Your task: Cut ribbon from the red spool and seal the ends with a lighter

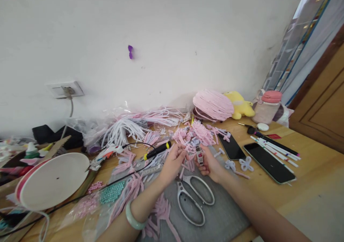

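Observation:
My left hand (174, 163) is raised over the middle of the table, thumb and fingers pinched together. What it grips is too small to make out. Facing it, my right hand (212, 167) is closed around a small white lighter (199, 156) with a red mark, held upright. Behind and below both hands lie pink and lilac fuzzy pipe cleaner pieces (202, 132), some bent into shapes. Grey-handled scissors (192, 213) rest on the grey mat (223, 213) just in front of my hands; their blades are hidden.
To the right lie two phones (270, 162) and several pens (276, 148). A pink-lidded bottle (266, 109) and yellow plush toy (239, 105) stand behind. White pipe cleaners (123, 131), a glue gun (107, 151), bagged green beads (112, 192) and a white round lid (56, 181) are left.

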Motion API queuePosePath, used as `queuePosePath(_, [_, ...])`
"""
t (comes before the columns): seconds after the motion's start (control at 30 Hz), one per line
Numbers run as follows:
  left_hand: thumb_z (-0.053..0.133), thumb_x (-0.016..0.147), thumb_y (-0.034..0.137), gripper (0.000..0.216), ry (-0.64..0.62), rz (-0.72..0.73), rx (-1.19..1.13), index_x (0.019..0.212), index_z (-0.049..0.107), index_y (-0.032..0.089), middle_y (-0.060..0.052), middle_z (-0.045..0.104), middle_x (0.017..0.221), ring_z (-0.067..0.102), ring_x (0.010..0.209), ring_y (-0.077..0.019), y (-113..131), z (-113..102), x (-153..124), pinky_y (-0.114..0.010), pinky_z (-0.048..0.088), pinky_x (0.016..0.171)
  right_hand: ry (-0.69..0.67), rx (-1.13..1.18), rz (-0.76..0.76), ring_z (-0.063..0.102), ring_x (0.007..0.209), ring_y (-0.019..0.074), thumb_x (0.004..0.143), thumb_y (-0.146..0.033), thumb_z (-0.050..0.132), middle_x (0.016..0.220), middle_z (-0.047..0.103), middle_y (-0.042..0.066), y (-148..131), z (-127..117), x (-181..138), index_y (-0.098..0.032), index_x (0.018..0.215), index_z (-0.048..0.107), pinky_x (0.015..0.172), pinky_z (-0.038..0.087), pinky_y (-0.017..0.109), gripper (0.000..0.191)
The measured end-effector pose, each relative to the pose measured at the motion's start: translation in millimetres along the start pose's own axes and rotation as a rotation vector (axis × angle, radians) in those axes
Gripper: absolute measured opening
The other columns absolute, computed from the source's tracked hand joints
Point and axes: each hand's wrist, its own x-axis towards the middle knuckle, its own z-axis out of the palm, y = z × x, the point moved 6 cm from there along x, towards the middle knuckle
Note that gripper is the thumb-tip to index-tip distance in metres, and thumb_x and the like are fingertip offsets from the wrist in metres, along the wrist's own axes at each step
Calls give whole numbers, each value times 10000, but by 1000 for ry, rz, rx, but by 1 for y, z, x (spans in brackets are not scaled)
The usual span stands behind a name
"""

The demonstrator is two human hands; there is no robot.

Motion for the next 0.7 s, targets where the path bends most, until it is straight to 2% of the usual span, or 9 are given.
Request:
queuePosePath(0.07, [477,740,390,236,-14,-40,-52,860,429,192,38,542,602,452,513,-109,-2,2,0,-227,363,522,2,-31,-6,199,314,12,771,-595,336,458,377,-48,-1,0,0,-134,620,503,323,57,136,513])
queuePosePath(0.23, [530,697,444,275,-2,-88,-82,684,479,175,16,564,594,476,526,-102,-3,3,0,-219,351,530,6,-99,-37,165,315,10,780,-558,284,446,367,-48,-2,0,1,-140,578,471,342,19,150,501])
queuePosePath(0.47, [569,675,445,310,13,-146,-155,587,479,162,60,430,523,343,477,-68,-6,6,-4,-204,261,488,60,-123,-74,188,321,16,781,-534,307,444,370,-39,-2,0,0,-146,549,448,354,22,160,474])
queuePosePath(0.7, [575,668,437,318,46,-151,-125,556,460,162,71,379,489,301,469,-66,-5,6,-6,-209,225,483,88,-151,-67,188,324,20,788,-525,292,442,383,-37,-2,0,-2,-150,570,455,359,27,166,464])
